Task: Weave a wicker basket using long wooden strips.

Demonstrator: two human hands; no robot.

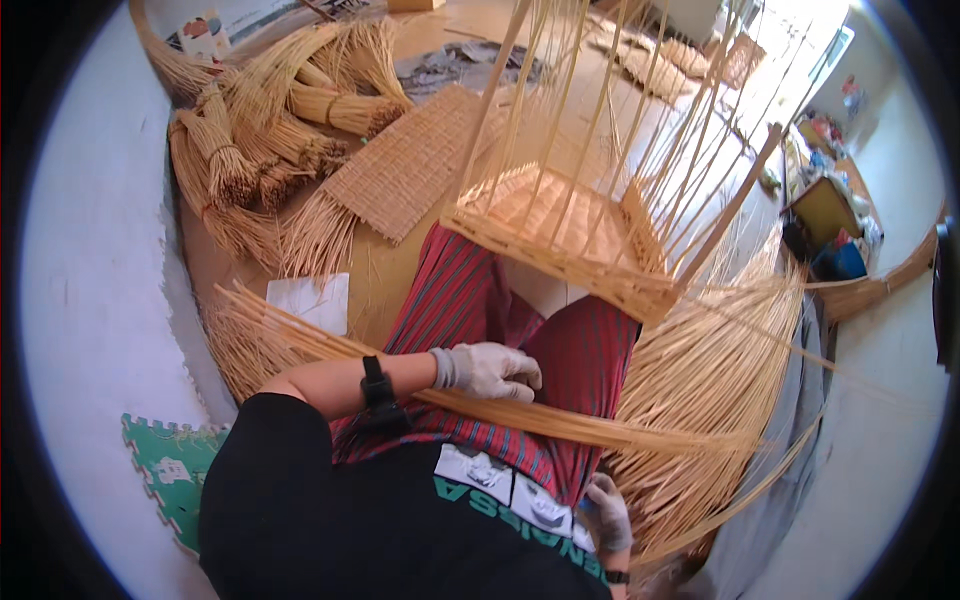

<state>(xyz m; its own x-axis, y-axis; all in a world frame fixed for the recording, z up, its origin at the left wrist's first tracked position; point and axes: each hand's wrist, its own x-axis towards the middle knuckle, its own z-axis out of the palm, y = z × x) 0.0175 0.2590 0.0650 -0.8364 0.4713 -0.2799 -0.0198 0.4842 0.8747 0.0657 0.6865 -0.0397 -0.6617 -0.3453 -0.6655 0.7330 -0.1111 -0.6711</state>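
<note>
My left hand [492, 371], in a pale work glove, hovers at or rests on my lap with its fingers loosely bent and apart; nothing shows in it. Just below it a long bundle of tan wicker strips [590, 428] lies across my thighs. My right hand [610, 515], also gloved, is low beside my right hip with its fingers curled. A small bit of blue shows by those fingers, but what they hold is hidden. Beyond my knees stands a partly woven wicker basket [540, 215], its tall upright stakes rising from a woven base and low sides.
Tied wicker bundles [300, 130] lie at the far left, beside a woven mat [410, 160]. A large heap of loose strips [700, 390] spreads to my right. A white square [310, 302] lies on the floor. Green foam matting [170, 475] meets the left wall.
</note>
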